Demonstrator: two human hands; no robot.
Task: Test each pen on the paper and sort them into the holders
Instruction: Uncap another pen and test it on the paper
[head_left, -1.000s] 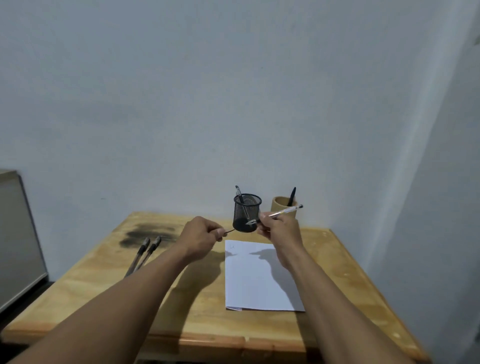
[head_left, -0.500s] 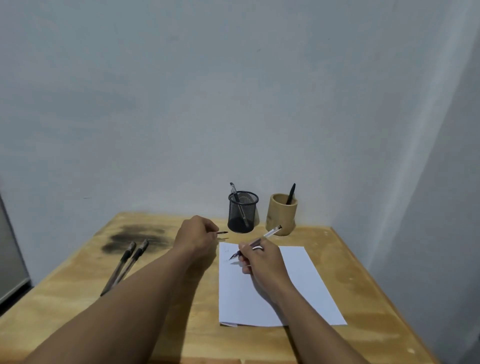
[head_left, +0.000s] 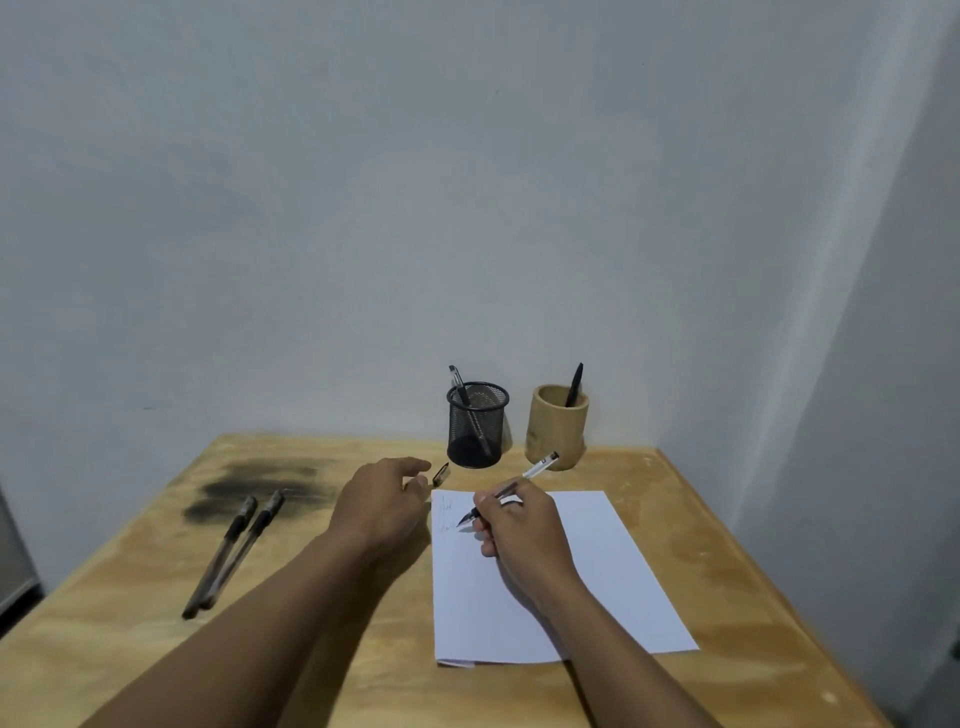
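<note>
The table (head_left: 322, 649) carries the paper (head_left: 597, 571) at centre-right. At its far edge stand a mesh holder (head_left: 475, 426) and, to its right, a wooden holder (head_left: 556, 431), each with one pen in it. The right hand (head_left: 524, 530) rests on the paper's upper left and pinches the pen (head_left: 535, 470) in a writing grip, tip down on the sheet. The left hand (head_left: 382, 506) sits just off the paper's left edge, its fingertips pinching the cap (head_left: 441, 474).

The pen's long axis runs from its tip, low and left, up and away to the right, so its back end points at the wooden holder, which lies just beyond it. The cap lies left of and beyond the tip (recapping would bring the hands together). The right hand is the nearer to both holders. Two pens (head_left: 234, 551) lie side by side well to the left, untested by the look of it.

The scribbles (head_left: 445, 512) by the tip are faint, so the pen seems to write; no word reads. A small dark mark near the pen's back end is illegible.
</note>
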